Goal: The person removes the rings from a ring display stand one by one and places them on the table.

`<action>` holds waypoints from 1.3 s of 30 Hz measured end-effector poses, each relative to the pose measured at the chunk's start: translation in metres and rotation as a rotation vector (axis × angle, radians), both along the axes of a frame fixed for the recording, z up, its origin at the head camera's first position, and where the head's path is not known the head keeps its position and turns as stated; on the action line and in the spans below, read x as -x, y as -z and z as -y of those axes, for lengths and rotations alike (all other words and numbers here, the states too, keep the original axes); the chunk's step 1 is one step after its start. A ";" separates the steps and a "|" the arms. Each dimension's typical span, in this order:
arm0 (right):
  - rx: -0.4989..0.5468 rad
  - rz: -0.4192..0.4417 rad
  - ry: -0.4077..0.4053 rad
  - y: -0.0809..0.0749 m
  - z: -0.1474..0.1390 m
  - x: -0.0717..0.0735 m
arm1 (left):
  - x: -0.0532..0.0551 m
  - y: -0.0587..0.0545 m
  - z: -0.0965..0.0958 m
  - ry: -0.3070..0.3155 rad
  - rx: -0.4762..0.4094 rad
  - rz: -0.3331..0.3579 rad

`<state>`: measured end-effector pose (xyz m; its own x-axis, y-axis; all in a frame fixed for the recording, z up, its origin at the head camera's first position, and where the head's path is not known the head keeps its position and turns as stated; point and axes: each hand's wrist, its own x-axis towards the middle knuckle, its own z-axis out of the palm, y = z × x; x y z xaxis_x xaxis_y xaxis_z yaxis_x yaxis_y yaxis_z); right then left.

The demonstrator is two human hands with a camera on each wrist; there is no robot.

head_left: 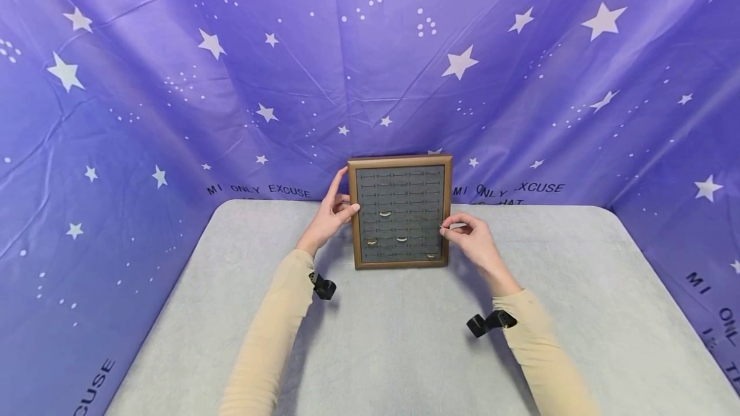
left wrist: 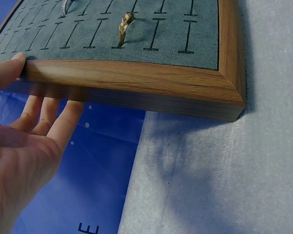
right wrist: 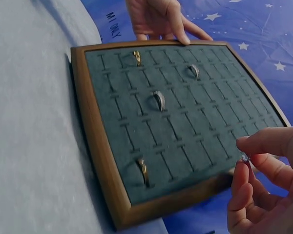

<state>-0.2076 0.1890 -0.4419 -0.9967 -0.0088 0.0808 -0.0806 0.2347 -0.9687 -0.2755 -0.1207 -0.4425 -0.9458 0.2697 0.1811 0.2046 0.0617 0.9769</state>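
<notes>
A ring display board [head_left: 401,264] with a wooden frame and grey-green slotted padding stands upright, leaning slightly back, at the table's far side. My left hand [head_left: 331,216] grips its left edge, thumb on the front of the frame and fingers along the side. Beside the right edge, my right hand [head_left: 475,244] pinches a small ring with a clear stone [right wrist: 244,157] between thumb and fingertips. Two silver rings sit in slots, one higher [right wrist: 194,72] and one lower [right wrist: 158,101]. Two gold-coloured rings are near the bottom, one at left [right wrist: 137,58] and one at right [right wrist: 143,171].
The board rests on a light grey table [head_left: 381,339]. Behind and at both sides hangs a purple-blue cloth [head_left: 289,69] with white stars and lettering. A black camera [head_left: 324,286] is strapped to the left wrist and another [head_left: 485,323] to the right.
</notes>
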 end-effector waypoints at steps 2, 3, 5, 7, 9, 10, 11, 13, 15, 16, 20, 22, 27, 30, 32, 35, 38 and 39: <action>-0.004 0.004 -0.003 0.002 -0.005 -0.001 | 0.000 0.000 0.000 -0.001 0.003 -0.005; -0.005 0.005 -0.003 0.003 -0.008 -0.001 | 0.000 0.000 0.000 -0.002 0.002 -0.005; -0.005 0.011 0.000 0.006 -0.014 -0.002 | 0.000 0.000 0.000 -0.001 0.004 -0.005; 0.001 0.023 0.006 0.008 -0.020 -0.003 | 0.001 0.000 0.000 0.002 0.005 -0.005; -0.005 0.029 0.012 0.011 -0.026 -0.005 | 0.001 0.000 0.001 0.003 0.003 -0.003; -0.012 0.030 0.016 0.012 -0.029 -0.006 | 0.001 0.000 0.001 0.004 0.002 -0.003; -0.020 0.028 0.019 0.013 -0.032 -0.006 | 0.001 0.000 0.001 0.005 0.002 -0.002; -0.051 0.020 0.025 0.014 -0.037 -0.008 | 0.001 -0.001 0.001 0.005 0.000 -0.001; -0.079 0.012 0.033 0.015 -0.042 -0.009 | 0.001 -0.001 0.002 0.004 0.001 0.001; -0.089 0.009 0.034 0.016 -0.044 -0.009 | 0.001 -0.001 0.002 0.004 0.003 0.002; -0.099 0.004 0.039 0.018 -0.053 -0.011 | 0.002 -0.001 0.002 0.000 0.005 0.012; -0.085 0.004 0.043 0.020 -0.058 -0.012 | 0.001 -0.001 0.002 0.000 0.001 0.016; -0.053 0.026 0.056 0.025 -0.071 -0.016 | 0.002 0.000 0.003 0.006 0.002 0.011; -0.065 0.056 0.062 0.028 -0.079 -0.017 | 0.002 -0.001 0.003 0.007 0.013 0.013; -0.075 0.073 0.065 0.030 -0.085 -0.018 | 0.001 -0.001 0.003 0.005 0.020 0.016; -0.078 0.095 0.064 0.033 -0.092 -0.020 | 0.000 -0.002 0.002 0.004 0.024 0.018; -0.087 0.102 0.076 0.035 -0.098 -0.020 | 0.001 0.000 0.002 0.006 0.022 0.011; -0.096 0.105 0.081 0.036 -0.100 -0.020 | 0.001 0.000 0.002 0.006 0.021 0.009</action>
